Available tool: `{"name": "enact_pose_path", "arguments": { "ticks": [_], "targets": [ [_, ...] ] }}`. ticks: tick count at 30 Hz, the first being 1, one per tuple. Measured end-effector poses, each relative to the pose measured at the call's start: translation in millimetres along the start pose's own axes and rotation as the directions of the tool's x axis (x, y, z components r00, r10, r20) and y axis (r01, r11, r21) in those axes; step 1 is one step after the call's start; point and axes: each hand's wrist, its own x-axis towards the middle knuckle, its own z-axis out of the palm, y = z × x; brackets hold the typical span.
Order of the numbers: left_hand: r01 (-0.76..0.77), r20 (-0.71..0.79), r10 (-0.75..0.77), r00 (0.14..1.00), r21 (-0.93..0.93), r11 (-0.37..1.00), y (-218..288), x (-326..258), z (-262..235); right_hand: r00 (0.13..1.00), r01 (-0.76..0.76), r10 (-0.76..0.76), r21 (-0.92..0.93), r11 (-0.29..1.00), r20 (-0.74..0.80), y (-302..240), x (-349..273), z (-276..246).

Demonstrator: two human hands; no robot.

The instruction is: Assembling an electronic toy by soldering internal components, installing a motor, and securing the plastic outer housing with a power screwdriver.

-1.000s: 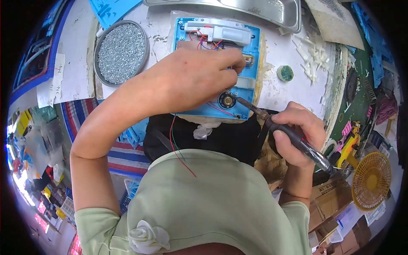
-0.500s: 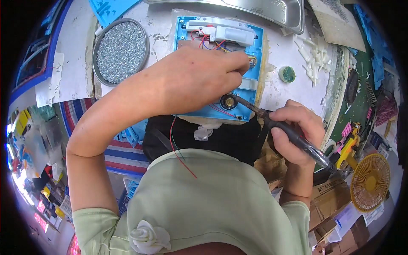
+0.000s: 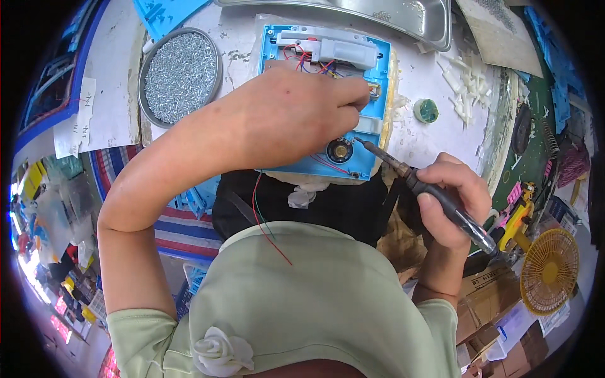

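right hand grips a dark soldering iron, its tip just beside the round black speaker in the blue casing, which lies on the table before the person. left hand arches over the casing, fingers curled; i cannot tell whether they pinch anything.

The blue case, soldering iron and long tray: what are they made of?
Blue case: probably moulded plastic, smooth, evenly coloured, with posts formed in. Soldering iron: glossy dark handle, likely plastic; brownish shaft looks like tarnished metal. Long tray: bright metal, perhaps stainless steel, from its silvery reflections.
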Motion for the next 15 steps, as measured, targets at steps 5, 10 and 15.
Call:
{"name": "enact_pose_path", "arguments": {
  "ticks": [5, 10, 15],
  "targets": [
    [-0.027, -0.033, 0.024, 0.999, -0.098, 0.995, -5.3, 0.0, 0.1, 1.0, 0.005, -0.005, -0.013, 1.0, 0.009, -1.8, 0.4, -3.4],
    [0.012, -0.027, -0.015, 1.0, -0.113, 0.994, -0.6, 0.7, -2.4, 0.999, 0.013, -0.013, -0.015, 1.0, 0.033, -3.4, 2.1, -5.7],
    [0.042, -0.071, -0.05, 0.996, -0.11, 0.993, 4.1, -0.9, 0.8, 0.999, 0.031, -0.03, -0.029, 0.999, 0.042, -2.5, 4.4, -3.8]
  ]
}}
